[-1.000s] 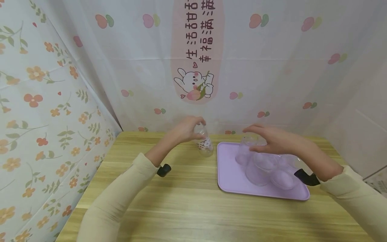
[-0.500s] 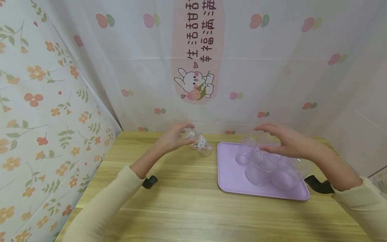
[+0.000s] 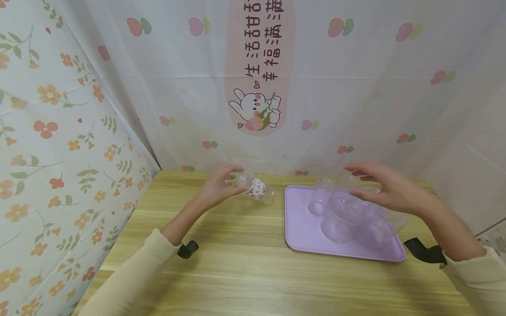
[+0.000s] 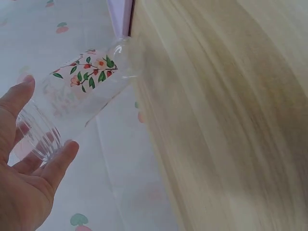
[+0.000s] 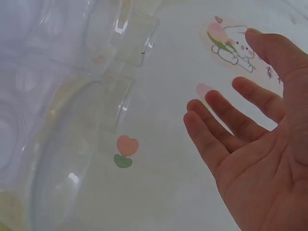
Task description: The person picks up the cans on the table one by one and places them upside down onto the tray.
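In the head view my left hand (image 3: 216,186) grips one end of a clear bottle (image 3: 256,188) left of the tray. The bottle leans well over, its far end pointing right; whether that end touches the table I cannot tell. Close up, thumb and fingers lie around the bottle's ribbed end, and a flower print (image 4: 94,72) shows on its side. My right hand (image 3: 389,188) hovers over the back right of the purple tray (image 3: 298,239), fingers spread, holding nothing. Below it several clear vessels (image 3: 337,226) stand close together on the tray, partly hidden by the hand.
A wood-grain table (image 3: 237,272) spreads in front of and left of the tray. A printed white curtain (image 3: 178,87) hangs along the table's back edge, and a flowered one (image 3: 59,153) along the left. A slim clear cylinder (image 3: 321,197) stands at the vessels' left side.
My left hand has moved left, tipping the bottle from nearly upright to a strong lean. My right hand has drawn to the right, away from the slim cylinder.
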A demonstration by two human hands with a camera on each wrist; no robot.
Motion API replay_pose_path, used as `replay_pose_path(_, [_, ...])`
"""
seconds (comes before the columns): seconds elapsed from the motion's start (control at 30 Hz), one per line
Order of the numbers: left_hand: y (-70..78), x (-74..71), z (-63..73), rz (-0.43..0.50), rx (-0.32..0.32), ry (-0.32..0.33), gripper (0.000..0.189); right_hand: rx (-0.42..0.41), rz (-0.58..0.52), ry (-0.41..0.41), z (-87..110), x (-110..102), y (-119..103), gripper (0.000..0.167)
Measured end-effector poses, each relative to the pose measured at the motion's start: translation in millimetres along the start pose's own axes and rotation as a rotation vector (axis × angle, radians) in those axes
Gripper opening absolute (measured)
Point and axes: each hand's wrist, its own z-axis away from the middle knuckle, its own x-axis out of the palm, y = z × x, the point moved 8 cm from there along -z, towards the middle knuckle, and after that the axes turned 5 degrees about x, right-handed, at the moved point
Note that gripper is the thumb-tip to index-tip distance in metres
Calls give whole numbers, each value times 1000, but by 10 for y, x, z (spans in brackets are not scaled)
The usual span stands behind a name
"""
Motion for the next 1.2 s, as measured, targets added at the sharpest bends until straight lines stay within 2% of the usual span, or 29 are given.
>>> replay_pose_path(0.13, [-10, -33, 54, 43, -11, 26, 55, -23, -28, 29, 42, -3, 2, 64])
replay_pose_path(0.47, [17, -135, 165, 126, -10, 72, 52, 20, -158, 71, 109, -4, 42, 59])
replay_pose_path(0.83, [17, -251, 347, 176, -27, 110, 50, 92, -194, 85, 205, 43, 110, 60])
replay_pose_path(1.03, [20, -309, 437, 174, -44, 123, 49, 90, -219, 86, 243, 64, 107, 59])
replay_pose_path(1.2, [23, -326, 511, 231, -33, 127, 49, 86, -256, 79, 267, 104, 120, 58])
